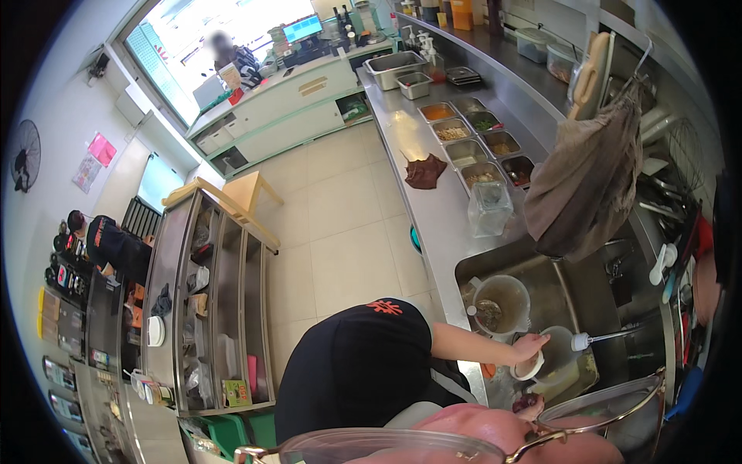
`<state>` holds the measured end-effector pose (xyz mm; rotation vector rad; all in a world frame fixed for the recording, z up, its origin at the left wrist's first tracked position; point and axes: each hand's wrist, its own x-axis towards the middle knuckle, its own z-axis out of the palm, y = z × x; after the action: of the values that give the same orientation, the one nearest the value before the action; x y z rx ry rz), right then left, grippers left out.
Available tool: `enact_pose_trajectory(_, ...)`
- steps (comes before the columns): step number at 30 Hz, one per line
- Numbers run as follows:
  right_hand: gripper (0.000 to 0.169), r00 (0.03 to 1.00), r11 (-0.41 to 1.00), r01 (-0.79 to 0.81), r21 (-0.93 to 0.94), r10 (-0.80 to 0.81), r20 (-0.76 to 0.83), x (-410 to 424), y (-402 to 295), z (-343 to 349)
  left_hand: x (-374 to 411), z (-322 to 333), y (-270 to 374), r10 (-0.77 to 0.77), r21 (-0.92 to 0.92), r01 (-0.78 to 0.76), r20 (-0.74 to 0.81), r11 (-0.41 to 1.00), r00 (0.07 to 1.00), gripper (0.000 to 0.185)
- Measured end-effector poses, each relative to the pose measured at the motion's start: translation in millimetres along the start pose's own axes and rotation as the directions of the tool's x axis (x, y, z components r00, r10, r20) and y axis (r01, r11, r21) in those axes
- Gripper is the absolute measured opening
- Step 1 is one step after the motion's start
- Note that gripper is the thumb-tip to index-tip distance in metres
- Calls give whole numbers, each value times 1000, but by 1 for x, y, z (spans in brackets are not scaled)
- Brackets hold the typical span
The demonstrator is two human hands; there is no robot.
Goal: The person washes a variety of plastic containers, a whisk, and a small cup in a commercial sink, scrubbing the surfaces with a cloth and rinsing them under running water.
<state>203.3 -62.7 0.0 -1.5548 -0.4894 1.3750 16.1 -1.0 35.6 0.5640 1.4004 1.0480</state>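
Observation:
My left hand [528,349] reaches over the sink and grips the rim of a small white round tub [528,368]. Partly hidden by my face and glasses, my right hand [532,409] is low at the sink's near edge, against a small dark red object [523,401]; its grip is unclear. A translucent plastic pitcher [503,301] with murky contents stands in the steel sink [536,264]. Beside the tub is another translucent container [557,354], near the white faucet nozzle [580,341]. An orange item [488,370] lies by the sink's edge.
A brown cloth [425,171], a clear square container [490,210] and steel ingredient pans [452,130] are on the counter. A grey-brown cloth [585,174] hangs over the sink. A steel shelf unit [223,301] stands behind; a person [116,246] works beyond it, another [232,58] is by the window.

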Motion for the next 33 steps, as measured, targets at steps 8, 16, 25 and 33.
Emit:
enact_pose_trajectory(8,38,988,985,140,97,-133,-75,-82,-24,92,-48,-20,7,196,596,-376,347,710,917,53)
enact_pose_trajectory(16,29,992,961,95,261,-114,59,-41,-52,77,-32,-29,-6,239,408,-333,264,850,934,41)
enact_pose_trajectory(25,27,311,-65,818,-572,-787,533,-115,-45,128,-4,-24,-10,-254,-279,499,604,820,756,26)
enact_pose_trajectory(33,14,637,28,566,-824,-649,416,-116,-71,116,-56,-38,3,-229,-80,379,677,922,699,31)
